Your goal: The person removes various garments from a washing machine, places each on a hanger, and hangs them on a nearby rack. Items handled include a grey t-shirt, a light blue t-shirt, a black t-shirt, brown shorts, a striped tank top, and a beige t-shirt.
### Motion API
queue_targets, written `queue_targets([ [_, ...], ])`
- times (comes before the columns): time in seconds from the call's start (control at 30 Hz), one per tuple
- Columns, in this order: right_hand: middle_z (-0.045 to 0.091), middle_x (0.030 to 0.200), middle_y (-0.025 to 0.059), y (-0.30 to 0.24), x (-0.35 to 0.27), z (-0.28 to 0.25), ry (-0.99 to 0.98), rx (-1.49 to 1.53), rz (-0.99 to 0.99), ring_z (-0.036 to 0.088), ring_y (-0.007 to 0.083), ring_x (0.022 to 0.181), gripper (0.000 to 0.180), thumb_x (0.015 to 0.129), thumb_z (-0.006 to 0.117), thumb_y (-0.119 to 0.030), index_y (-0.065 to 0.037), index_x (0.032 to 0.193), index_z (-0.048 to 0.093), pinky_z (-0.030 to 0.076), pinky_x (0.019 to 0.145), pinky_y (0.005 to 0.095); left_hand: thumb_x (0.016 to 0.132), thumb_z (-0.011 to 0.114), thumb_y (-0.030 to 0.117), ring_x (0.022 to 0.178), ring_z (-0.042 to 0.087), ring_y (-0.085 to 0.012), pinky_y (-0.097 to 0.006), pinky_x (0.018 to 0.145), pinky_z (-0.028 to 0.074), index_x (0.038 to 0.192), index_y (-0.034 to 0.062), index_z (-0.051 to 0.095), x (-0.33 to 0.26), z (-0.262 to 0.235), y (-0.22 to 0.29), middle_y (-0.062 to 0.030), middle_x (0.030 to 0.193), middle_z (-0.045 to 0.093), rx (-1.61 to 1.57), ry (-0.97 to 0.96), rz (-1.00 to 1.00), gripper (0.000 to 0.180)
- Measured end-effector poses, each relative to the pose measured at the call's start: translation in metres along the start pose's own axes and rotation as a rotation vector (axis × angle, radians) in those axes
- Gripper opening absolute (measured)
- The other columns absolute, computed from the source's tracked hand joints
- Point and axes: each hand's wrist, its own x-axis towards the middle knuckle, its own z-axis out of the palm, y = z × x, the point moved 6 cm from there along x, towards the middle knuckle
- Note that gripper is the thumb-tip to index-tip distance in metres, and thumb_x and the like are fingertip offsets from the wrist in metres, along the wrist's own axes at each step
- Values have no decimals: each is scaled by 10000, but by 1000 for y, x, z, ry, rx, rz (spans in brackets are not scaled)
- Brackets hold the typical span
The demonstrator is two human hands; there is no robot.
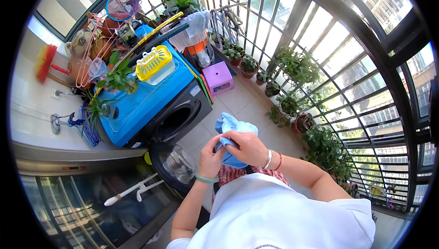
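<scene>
Both hands work at chest height: my right hand (247, 147) closes over the light blue cloth (233, 132), my left hand (211, 157) pinches its lower edge. Judging by the washing machine (176, 121) with its door (176, 166) open, I'm bunching laundry; next comes a steady grip and a reach down.
</scene>
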Motion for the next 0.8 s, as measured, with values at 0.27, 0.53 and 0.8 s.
queue_targets([
  [0.27,647,712,50,107,104,-22,-116,409,233,605,113,599,254,930,615,-278,-76,1063,693,502,573,271,942,605,115,852,525,-47,-209,763,436,1074,22,617,74,-5,-19,24,914,615,-164,47,-173,163],
  [0.53,689,790,60,331,259,-19,320,718,622,652,104,662,217,953,584,-183,0,981,697,535,570,241,939,615,99,897,516,-35,-192,788,424,1129,0,600,168,47,-1,23,998,602,-429,45,-333,215],
  [0.8,699,866,160,512,387,-61,539,144,535,686,247,703,233,933,548,-159,7,1037,675,536,664,350,937,611,88,946,557,-53,-209,845,446,1157,1,591,231,55,-10,-1,1048,620,-487,29,-537,238],
])
